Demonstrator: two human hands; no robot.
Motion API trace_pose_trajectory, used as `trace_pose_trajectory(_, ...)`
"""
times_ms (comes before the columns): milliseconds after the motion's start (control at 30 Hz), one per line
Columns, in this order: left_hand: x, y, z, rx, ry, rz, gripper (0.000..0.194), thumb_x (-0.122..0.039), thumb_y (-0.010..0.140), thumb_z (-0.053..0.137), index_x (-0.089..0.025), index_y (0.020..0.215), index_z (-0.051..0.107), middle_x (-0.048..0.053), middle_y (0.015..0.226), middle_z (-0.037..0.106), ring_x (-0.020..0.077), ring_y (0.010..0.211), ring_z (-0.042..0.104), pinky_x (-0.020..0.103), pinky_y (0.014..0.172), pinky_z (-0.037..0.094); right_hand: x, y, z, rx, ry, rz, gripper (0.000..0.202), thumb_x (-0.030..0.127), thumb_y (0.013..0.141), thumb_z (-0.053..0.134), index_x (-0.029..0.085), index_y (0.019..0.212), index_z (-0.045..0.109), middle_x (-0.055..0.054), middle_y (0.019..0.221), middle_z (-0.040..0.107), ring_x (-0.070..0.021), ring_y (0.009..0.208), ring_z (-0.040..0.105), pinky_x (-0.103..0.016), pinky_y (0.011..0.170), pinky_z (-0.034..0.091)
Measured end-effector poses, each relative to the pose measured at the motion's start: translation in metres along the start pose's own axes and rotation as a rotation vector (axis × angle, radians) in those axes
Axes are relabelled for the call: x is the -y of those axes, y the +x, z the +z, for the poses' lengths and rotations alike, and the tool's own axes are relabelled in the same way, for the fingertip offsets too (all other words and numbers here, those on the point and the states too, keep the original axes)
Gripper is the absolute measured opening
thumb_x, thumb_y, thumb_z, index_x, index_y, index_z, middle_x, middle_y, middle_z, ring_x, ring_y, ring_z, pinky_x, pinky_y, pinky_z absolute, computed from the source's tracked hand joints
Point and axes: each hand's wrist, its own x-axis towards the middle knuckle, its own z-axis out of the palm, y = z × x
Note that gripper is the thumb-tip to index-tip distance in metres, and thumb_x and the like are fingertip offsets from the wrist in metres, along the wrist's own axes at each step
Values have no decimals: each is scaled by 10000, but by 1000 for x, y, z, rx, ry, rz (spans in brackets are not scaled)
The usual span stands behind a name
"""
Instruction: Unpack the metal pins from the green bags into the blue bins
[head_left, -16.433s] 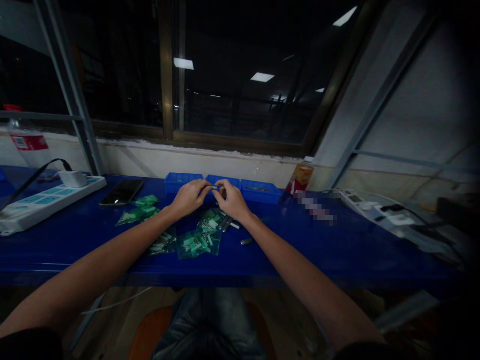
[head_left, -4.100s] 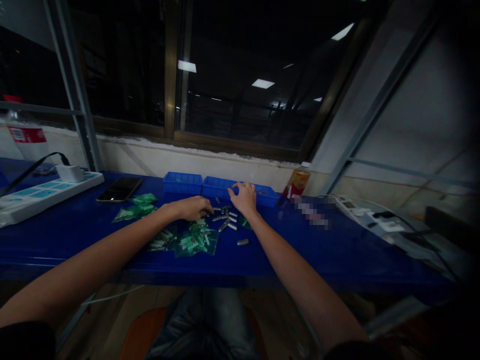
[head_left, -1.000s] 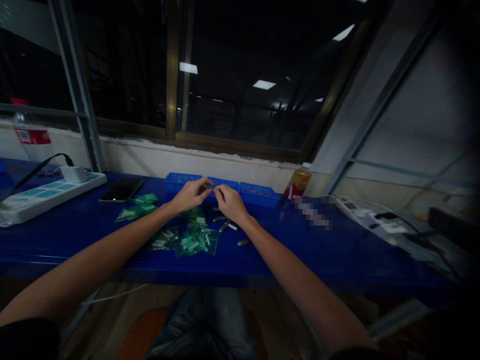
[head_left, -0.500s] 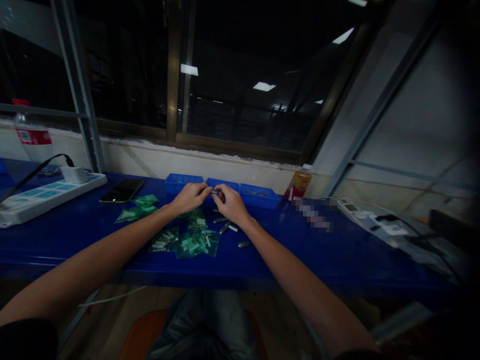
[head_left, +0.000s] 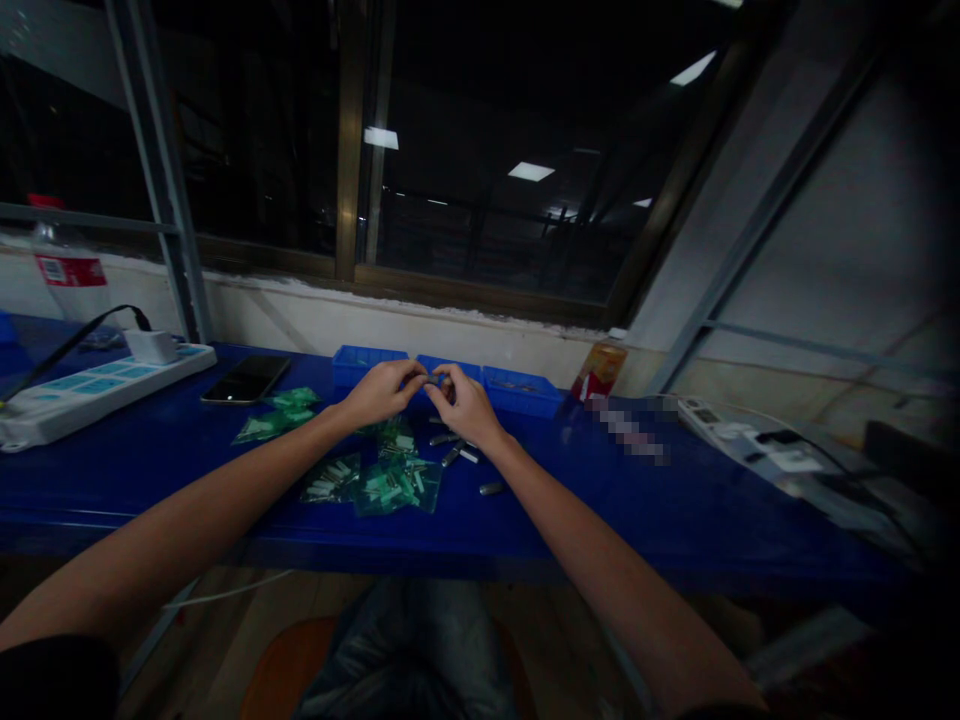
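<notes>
My left hand (head_left: 384, 392) and my right hand (head_left: 466, 402) meet above the blue table, fingers closed in a pinch. Between their fingertips is a small grey metal-looking piece (head_left: 433, 380), largely covered by the fingers. Several small silvery metal pieces (head_left: 451, 456) lie below my right hand, one of them (head_left: 491, 489) beside the forearm. Under my left hand and forearm are clear bags (head_left: 395, 487) of small green, white and metallic parts. Behind the hands stand blue trays (head_left: 519, 391) with small contents I cannot make out.
A phone (head_left: 246, 380) and a white power strip (head_left: 105, 392) lie at the left, near a red-capped bottle (head_left: 71, 270). At the right are a bottle of amber drink (head_left: 600, 370) and another strip with plugs and cables (head_left: 750, 445). A window (head_left: 495, 200) rises behind the table.
The view has shifted slightly. My fingertips have changed position a little around the small piece, which shows less now. Things on the table stay where they were.
</notes>
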Motion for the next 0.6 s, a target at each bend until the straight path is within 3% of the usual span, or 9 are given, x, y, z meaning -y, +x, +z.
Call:
trace_pose_trajectory(67,0,0,0,16,41,-16,282,-315,868,369,-153,826,595,40,725,622,151,651,556,240,594,375,1,0,-1,-3,5,-9,276,360,809,493,193,1029,490,15,672,537,-140,619,517,-238,601,376)
trace_pose_trajectory(200,-2,0,-2,49,79,-36,342,-330,881,334,-153,724,581,20,611,573,136,566,519,231,552,350,1,0,-1,1,-15,-44,157,303,819,474,197,916,535,-2,691,544,-142,653,519,-241,629,382)
trace_pose_trajectory(400,-1,-1,-4,12,-87,15,250,-290,827,446,-154,1010,548,28,788,621,144,698,574,228,622,409,0,1,0,2,-29,-40,205,309,879,379,191,851,544,-22,739,577,-141,672,529,-241,646,377)
trace_pose_trajectory(600,2,0,-3,2,-54,66,187,-257,816,456,-165,938,564,31,808,627,146,719,571,239,647,408,1,1,-1,21,-20,-25,284,306,905,309,191,779,536,-20,701,575,-138,673,538,-238,631,362)
